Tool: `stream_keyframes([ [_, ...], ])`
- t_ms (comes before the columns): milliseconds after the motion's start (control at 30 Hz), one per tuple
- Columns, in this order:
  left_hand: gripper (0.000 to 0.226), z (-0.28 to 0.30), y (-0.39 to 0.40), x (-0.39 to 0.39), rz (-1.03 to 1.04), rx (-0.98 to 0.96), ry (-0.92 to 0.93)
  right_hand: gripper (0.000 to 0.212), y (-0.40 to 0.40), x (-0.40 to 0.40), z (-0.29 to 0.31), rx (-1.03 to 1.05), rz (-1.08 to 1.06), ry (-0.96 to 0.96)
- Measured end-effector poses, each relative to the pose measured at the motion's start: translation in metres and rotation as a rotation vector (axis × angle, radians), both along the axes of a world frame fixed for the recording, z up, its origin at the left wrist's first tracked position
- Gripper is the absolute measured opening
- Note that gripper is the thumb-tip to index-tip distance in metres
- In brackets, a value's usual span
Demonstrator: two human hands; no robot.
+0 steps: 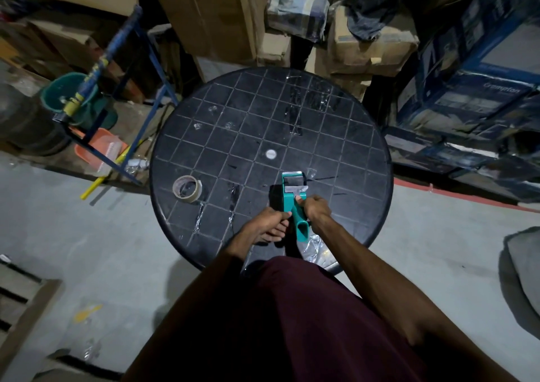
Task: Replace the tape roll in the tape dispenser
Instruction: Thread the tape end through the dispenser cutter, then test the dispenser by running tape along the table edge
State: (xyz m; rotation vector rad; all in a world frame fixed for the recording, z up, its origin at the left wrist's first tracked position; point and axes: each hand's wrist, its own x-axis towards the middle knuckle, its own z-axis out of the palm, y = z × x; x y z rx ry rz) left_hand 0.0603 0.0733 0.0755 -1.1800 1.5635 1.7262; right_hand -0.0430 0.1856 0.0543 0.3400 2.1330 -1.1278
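Observation:
A teal tape dispenser [293, 194] lies on the round black table [233, 136], near its front edge, handle pointing toward me. My right hand [317, 207] grips the handle where it meets the body, thumb on top. My left hand [270, 221] touches the left side of the handle with its fingertips; the other fingers lie loosely curled. A tape roll [187, 189] with a pale core lies flat on the table, to the left of the dispenser and apart from both hands.
Crumpled clear tape scraps [314, 245] lie at the table's front edge and stick on its top. Cardboard boxes [371, 45] are stacked behind the table, a blue metal frame [125, 69] and green bucket [70, 98] stand at left, blue cartons [479, 89] at right.

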Motion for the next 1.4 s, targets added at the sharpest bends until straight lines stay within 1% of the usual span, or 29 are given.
stream_keyframes([
  [67, 0.032, 0.001, 0.003, 0.004, 0.060, 0.112, -0.013, 0.024, 0.001, -0.003, -0.001, 0.021, -0.011, -0.012],
  [133, 0.031, 0.001, 0.002, 0.006, 0.107, 0.217, -0.020, 0.029, 0.003, -0.007, -0.001, 0.018, 0.005, -0.049],
  [267, 0.047, -0.004, -0.001, 0.011, 0.194, 0.374, -0.024, 0.041, 0.011, -0.011, -0.007, 0.019, 0.009, -0.069],
  [333, 0.050, -0.007, 0.002, 0.013, 0.266, 0.467, -0.016, 0.045, 0.013, -0.009, -0.008, 0.023, 0.028, -0.058],
  [433, 0.040, -0.010, 0.007, 0.014, 0.380, 0.567, 0.011, 0.043, 0.021, -0.006, -0.004, 0.013, 0.081, -0.051],
  [533, 0.036, -0.011, 0.009, 0.014, 0.472, 0.603, 0.034, 0.036, 0.034, -0.001, -0.006, -0.013, 0.047, -0.060],
  [633, 0.034, -0.013, 0.010, 0.013, 0.489, 0.613, 0.053, 0.032, 0.049, 0.004, -0.004, -0.031, -0.013, -0.054],
  [733, 0.027, -0.017, 0.008, 0.010, 0.491, 0.667, 0.041, 0.028, 0.058, 0.009, 0.003, -0.103, -0.081, -0.049],
  [900, 0.020, -0.028, 0.006, 0.012, 0.484, 0.686, 0.024, 0.033, 0.057, 0.021, 0.018, -0.185, -0.113, -0.056],
  [1067, 0.029, -0.032, 0.012, 0.010, 0.476, 0.792, 0.001, 0.036, 0.061, 0.038, 0.026, -0.201, -0.116, -0.077],
  [1167, 0.022, -0.032, 0.017, 0.008, 0.488, 0.784, 0.034, 0.035, 0.075, 0.052, 0.020, -0.176, -0.122, -0.105],
  [1300, 0.013, -0.023, 0.037, 0.007, 0.436, 0.703, 0.078, 0.033, 0.097, 0.056, 0.013, -0.131, -0.103, -0.137],
  [1400, 0.013, -0.016, 0.049, 0.012, 0.508, 0.678, 0.111, 0.032, 0.111, 0.037, 0.011, -0.142, -0.073, -0.135],
])
